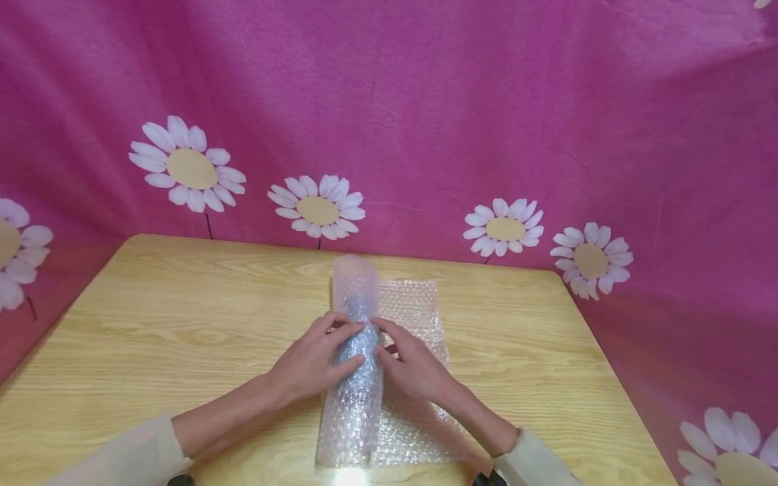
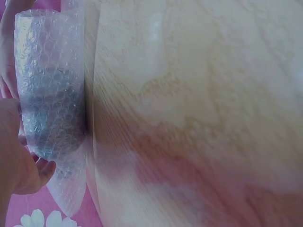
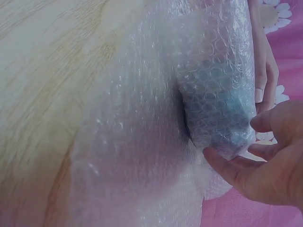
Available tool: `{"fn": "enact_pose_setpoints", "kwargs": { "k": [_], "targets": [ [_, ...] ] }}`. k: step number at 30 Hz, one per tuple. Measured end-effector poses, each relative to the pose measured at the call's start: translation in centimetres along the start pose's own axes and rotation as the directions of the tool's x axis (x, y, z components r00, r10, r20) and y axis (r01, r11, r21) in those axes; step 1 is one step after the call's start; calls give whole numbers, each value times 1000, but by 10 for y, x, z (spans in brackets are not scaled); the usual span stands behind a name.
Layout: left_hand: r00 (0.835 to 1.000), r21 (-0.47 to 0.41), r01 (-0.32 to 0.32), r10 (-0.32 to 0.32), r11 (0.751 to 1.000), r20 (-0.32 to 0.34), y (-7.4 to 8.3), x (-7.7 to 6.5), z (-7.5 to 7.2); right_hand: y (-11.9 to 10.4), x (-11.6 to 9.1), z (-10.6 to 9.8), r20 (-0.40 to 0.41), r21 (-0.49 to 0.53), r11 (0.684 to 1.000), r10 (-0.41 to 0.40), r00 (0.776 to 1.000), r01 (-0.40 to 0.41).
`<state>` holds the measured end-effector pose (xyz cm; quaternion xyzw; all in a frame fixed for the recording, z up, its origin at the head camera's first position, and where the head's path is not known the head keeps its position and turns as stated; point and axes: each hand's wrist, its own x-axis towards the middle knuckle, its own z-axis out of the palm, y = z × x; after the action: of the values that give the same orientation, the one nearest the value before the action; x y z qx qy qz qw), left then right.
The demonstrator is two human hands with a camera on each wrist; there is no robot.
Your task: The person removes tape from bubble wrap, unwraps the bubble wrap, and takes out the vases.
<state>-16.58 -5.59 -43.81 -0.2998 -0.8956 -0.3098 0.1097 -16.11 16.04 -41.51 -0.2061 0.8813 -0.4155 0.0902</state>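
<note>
A roll of bubble wrap [image 1: 352,422] lies lengthwise on the wooden table, around a bluish-grey object [image 3: 222,109] that tapers toward the far end. The layers blur what the wrapped object is. From the left side my left hand [image 1: 308,361] holds the roll, thumb and fingertips on top of it. My right hand [image 1: 416,364] grips its right side, fingers curved against the plastic. To the right of the roll, a flat stretch of the same bubble wrap sheet [image 1: 419,435] spreads under my right hand. Beyond the wrapped object, the roll's far end [image 1: 355,270] is see-through.
The light wooden table [image 1: 200,324] extends to both sides of the wrap. A pink cloth [image 1: 401,121] with white daisies hangs behind the table and along its sides. The roll's far end reaches close to the table's back edge.
</note>
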Motion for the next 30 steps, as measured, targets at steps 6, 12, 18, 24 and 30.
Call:
{"fn": "enact_pose_setpoints", "kwargs": {
  "k": [6,12,18,24,30],
  "targets": [
    [1000,-19,-15,15,1000,-9,-2,-2,-1,2,-1,3,-6,43,999,-28,1000,29],
    [1000,-36,-2,1,999,-14,-4,-4,-1,5,-4,7,-45,43,998,-35,998,36],
    [999,-54,35,-35,998,-9,-7,-7,-4,4,-5,8,-42,56,998,6,999,-3],
    [999,-72,23,-26,997,-37,-10,-11,-5,1,-3,10,-18,72,997,32,999,-31],
    [998,-101,32,-37,994,-44,-11,-14,-8,-3,0,12,-4,84,996,40,999,-39]
  ]
}}
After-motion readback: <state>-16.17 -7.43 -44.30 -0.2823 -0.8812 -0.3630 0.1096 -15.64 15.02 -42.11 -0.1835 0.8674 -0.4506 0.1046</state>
